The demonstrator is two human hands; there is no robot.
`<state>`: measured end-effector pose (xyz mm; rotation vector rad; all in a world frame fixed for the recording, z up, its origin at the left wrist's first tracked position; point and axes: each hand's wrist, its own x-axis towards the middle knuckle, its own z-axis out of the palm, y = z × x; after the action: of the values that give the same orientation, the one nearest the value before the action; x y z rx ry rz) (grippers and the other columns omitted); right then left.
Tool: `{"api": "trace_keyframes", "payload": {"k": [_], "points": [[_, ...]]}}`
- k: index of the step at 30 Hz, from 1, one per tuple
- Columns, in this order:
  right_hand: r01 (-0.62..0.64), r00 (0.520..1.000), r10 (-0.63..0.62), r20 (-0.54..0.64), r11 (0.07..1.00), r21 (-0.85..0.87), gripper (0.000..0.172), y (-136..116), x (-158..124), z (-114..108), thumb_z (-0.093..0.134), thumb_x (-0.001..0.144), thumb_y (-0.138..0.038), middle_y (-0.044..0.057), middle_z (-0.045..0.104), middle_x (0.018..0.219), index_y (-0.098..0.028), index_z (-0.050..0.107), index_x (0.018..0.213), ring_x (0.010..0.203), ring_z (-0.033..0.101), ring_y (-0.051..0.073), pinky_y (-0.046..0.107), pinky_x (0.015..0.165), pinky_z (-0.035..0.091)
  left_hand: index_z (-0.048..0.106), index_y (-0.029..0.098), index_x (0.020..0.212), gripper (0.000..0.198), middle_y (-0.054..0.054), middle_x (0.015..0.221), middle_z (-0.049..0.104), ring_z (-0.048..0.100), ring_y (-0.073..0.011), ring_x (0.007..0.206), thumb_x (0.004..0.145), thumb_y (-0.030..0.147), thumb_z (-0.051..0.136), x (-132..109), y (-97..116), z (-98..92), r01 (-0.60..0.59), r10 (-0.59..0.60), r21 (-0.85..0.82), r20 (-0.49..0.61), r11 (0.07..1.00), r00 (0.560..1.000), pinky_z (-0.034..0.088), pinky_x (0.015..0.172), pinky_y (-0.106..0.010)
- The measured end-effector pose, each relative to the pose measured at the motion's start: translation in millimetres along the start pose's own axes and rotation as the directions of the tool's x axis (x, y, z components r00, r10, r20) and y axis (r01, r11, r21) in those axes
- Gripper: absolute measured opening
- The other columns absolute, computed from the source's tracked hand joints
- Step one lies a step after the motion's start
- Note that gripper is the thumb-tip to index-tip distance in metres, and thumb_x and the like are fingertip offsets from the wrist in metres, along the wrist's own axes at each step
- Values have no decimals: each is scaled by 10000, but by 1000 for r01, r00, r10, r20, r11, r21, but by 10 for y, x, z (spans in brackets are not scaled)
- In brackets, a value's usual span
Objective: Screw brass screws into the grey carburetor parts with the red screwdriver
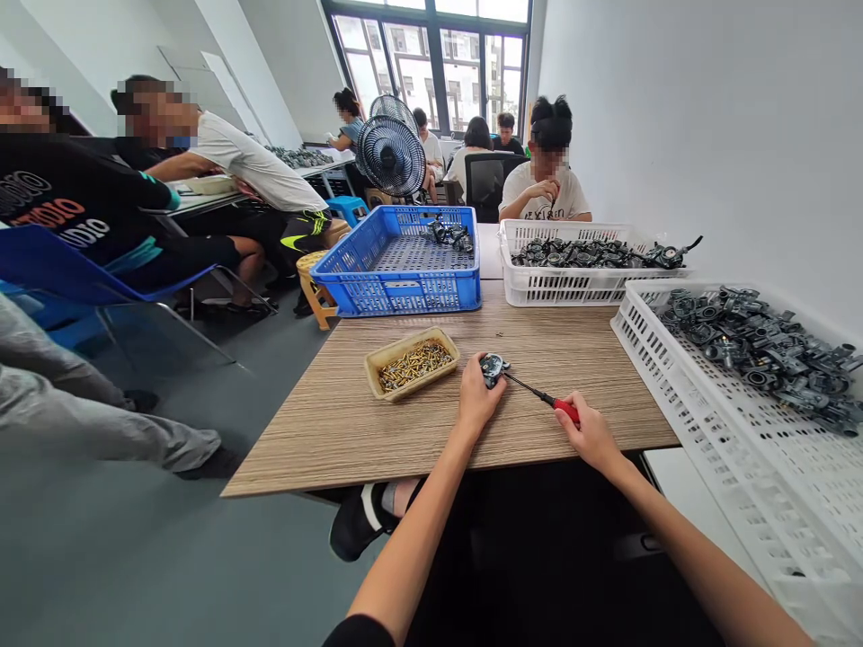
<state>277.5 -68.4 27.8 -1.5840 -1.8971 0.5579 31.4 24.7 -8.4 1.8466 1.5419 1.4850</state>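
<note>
My left hand (477,395) is closed around a small dark fishing reel body (493,367) and holds it just above the table, its open silvery side facing up. In my right hand (588,431) is a screwdriver with a red handle (564,410) and a long dark shaft. Its tip reaches the right side of the reel body; whether it sits in a screw is too small to tell. Left of my left hand stands a beige tray (373,385) with many small brass-coloured and silver screws.
A blue crate (404,299) with a few reel parts stands at the table's far edge. White crates full of dark reel parts stand beyond (566,292) and at the right (647,328). A co-worker (546,193) sits opposite; others sit at left near a fan (391,157).
</note>
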Motion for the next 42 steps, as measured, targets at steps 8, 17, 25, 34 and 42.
{"api": "trace_keyframes", "payload": {"k": [8, 17, 25, 34, 42], "points": [[4, 1000, -4, 1, 1000, 2, 311, -6, 3, -2, 438, 1034, -570, 24, 697, 766, -268, 488, 975, 602, 646, 234, 311, 627, 428, 522, 213, 1300, 484, -115, 1202, 677, 662, -298, 1149, 841, 217, 676, -5, 8, -9, 8, -8, 3, 6, 1000, 1000, 535, 1060, -461], [6, 1000, -6, -7, 1000, -11, 295, -3, 0, -3, 449, 1033, -549, 13, 683, 732, -263, 501, 980, 591, 651, 231, 301, 611, 421, 521, 206, 1302, 488, -120, 1202, 675, 660, -299, 1150, 837, 217, 669, -3, -6, -8, -2, 2, 7, 7, 1000, 1000, 534, 1058, -468], [17, 1000, -17, -14, 1000, 18, 294, -5, 5, -10, 449, 1024, -553, 8, 661, 718, -265, 490, 983, 568, 617, 223, 308, 610, 410, 524, 215, 1312, 520, -112, 1189, 678, 665, -297, 1138, 818, 213, 687, -7, 3, 0, -23, 23, 13, -1, 1000, 1000, 538, 1052, -465], [37, 999, -36, -12, 995, 88, 231, 10, 2, 13, 513, 985, -469, 27, 705, 861, -261, 460, 1068, 610, 633, 208, 316, 648, 458, 519, 212, 1308, 521, -115, 1173, 675, 666, -299, 1137, 816, 224, 689, -7, 8, 4, -24, 24, 16, -6, 1000, 1000, 544, 1051, -469], [15, 1000, -13, -28, 997, 77, 298, 8, 11, -2, 467, 1022, -550, -32, 570, 650, -262, 514, 962, 532, 544, 195, 295, 582, 367, 518, 208, 1305, 513, -125, 1195, 676, 664, -307, 1147, 820, 232, 683, 0, 3, 15, -25, 26, 27, -12, 999, 1000, 542, 1061, -480]]}}
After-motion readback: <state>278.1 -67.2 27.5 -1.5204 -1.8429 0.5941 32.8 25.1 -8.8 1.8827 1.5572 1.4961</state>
